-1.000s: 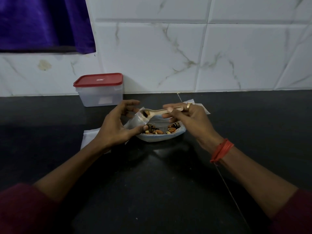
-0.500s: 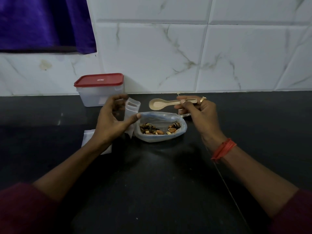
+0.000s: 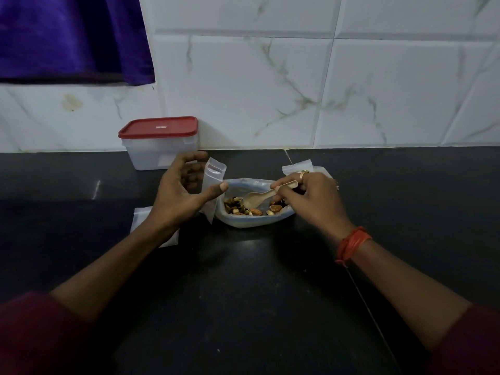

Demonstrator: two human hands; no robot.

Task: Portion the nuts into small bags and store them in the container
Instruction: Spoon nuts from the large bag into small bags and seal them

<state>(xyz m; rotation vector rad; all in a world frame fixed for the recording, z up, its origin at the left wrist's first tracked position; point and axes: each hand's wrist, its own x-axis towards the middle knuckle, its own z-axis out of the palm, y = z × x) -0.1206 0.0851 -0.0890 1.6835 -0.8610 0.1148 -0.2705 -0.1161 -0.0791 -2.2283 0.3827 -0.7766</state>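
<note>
Head view, centre of the frame: your left hand (image 3: 181, 196) pinches a small bag (image 3: 213, 182) upright between thumb and curled fingers, just left of the open pouch (image 3: 243, 224) that lies on the dark counter (image 3: 243, 307) with the nuts (image 3: 243, 209) in it. Your right hand (image 3: 308, 198) grips a pale spoon (image 3: 259, 197) by its handle, the bowl lowered inside the pouch among the nuts. The red-lidded container (image 3: 159, 150) stands closed against the tiled wall (image 3: 270, 90), upper left of your hands; a flat bag (image 3: 140, 220) lies under your left wrist, a second flat bag (image 3: 295, 167) behind your right hand.
</note>
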